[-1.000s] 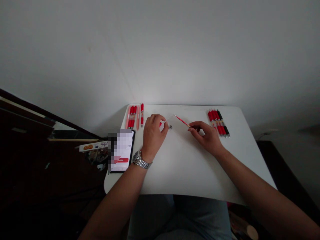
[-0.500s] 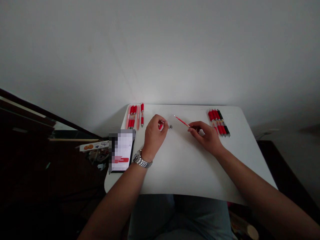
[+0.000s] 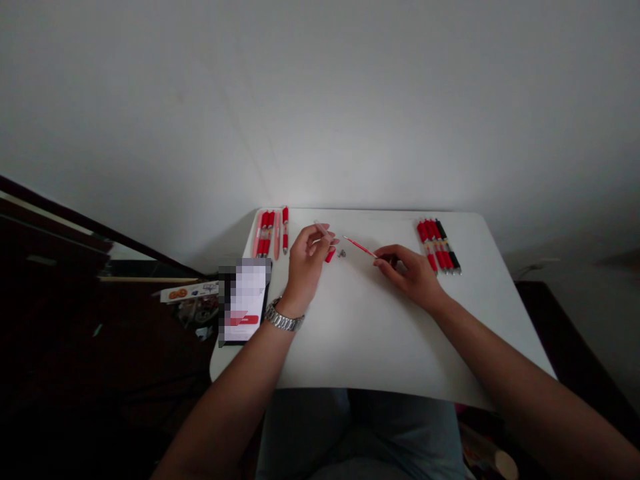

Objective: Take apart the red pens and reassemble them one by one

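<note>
Between the thumb and fingers of my left hand (image 3: 309, 263) is a clear pen barrel (image 3: 324, 230), tilted. A red pen part (image 3: 330, 255) lies by those fingertips, with a small metallic piece (image 3: 342, 253) just to its right on the table. My right hand (image 3: 407, 270) pinches one end of a red pen refill (image 3: 360, 246). The refill's silvery tip points up and left toward my left hand, a short gap away from the barrel.
On the white table (image 3: 350, 333), several red pens and a black pen (image 3: 447, 245) lie at the right. More red and pink pens (image 3: 265, 233) are in a row at the back left. A phone (image 3: 246, 300) lies at the left edge, near my watch.
My left hand has turned, so the clear barrel now shows in its fingers and the red part shows beside them. My right hand has shifted slightly left with the refill.
</note>
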`<state>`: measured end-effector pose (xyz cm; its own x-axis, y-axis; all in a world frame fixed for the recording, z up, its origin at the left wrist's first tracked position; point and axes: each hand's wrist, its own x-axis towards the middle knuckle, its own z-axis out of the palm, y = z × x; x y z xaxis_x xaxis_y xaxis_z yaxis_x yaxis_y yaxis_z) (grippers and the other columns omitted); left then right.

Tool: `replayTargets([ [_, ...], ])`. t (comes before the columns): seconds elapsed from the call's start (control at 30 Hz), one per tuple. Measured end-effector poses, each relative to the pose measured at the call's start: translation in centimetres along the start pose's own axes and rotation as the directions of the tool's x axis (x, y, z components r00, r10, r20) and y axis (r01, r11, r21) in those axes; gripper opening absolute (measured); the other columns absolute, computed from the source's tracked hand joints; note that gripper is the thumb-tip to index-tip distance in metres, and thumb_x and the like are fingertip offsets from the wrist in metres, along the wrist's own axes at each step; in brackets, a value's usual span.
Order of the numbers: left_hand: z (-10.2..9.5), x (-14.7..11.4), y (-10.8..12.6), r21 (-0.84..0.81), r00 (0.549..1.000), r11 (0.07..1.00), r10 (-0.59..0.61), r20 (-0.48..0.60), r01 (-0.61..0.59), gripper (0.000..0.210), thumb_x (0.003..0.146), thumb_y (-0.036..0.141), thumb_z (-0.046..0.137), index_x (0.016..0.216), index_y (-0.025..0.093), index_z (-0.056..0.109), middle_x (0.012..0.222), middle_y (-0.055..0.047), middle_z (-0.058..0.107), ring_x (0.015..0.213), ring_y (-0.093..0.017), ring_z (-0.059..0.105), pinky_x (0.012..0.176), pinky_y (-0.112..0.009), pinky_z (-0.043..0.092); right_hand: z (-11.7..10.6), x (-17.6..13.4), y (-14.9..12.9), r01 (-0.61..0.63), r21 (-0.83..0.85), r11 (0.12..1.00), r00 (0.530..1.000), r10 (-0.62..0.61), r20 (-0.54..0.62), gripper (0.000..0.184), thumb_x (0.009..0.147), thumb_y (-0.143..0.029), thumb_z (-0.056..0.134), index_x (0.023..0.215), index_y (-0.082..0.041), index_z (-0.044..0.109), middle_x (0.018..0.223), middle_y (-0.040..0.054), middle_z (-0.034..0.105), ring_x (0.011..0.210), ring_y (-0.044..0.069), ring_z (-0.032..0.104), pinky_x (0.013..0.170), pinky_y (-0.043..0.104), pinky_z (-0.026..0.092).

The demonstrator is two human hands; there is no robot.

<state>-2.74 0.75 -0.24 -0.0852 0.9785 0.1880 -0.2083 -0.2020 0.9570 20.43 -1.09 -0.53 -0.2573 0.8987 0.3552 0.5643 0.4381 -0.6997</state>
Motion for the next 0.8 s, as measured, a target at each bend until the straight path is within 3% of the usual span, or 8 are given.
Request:
replayTargets([
  [0.23, 0.35, -0.06, 0.45, -0.187, 0.996, 0.978, -0.085, 0.025, 0.088, 0.017, 0.090, 0.035, 0.071, 0.096, 0.023, 0.063, 0.105, -0.004, 0.070, 0.101, -0.016, 0.069, 0.092, -0.033, 0.056, 0.08, -0.09, 0.26, 0.000, 0.001, 1.000, 1.000, 0.000, 0.013, 0.021, 0.096, -0.039, 0.061, 0.105, -0.021, 0.067, 0.084, 0.0045, 0.070, 0.072, 0.017, 0.065, 0.066, 0.031, 0.052],
  [0.47, 0.23, 0.06, 0.49, -0.156, 0.993, 0.981, -0.117, 0.004, 0.116, 0.023, 0.088, 0.043, 0.073, 0.097, 0.023, 0.064, 0.108, -0.004, 0.066, 0.092, -0.013, 0.066, 0.084, -0.028, 0.056, 0.09, -0.01, 0.33, 0.011, -0.012, 1.000, 1.000, -0.011, 0.013, 0.023, 0.096, -0.041, 0.060, 0.104, -0.021, 0.068, 0.083, 0.0046, 0.070, 0.070, 0.017, 0.065, 0.064, 0.030, 0.053],
  [0.8, 0.48, -0.18, 0.47, -0.149, 0.994, 0.984, -0.092, 0.062, 0.100, 0.017, 0.087, 0.037, 0.074, 0.097, 0.024, 0.068, 0.105, -0.004, 0.067, 0.094, -0.014, 0.065, 0.081, -0.028, 0.057, 0.07, -0.10, 0.48, -0.006, -0.003, 1.000, 1.000, 0.006, 0.020, 0.020, 0.096, -0.038, 0.061, 0.104, -0.021, 0.068, 0.084, 0.0045, 0.070, 0.070, 0.017, 0.064, 0.065, 0.031, 0.052],
])
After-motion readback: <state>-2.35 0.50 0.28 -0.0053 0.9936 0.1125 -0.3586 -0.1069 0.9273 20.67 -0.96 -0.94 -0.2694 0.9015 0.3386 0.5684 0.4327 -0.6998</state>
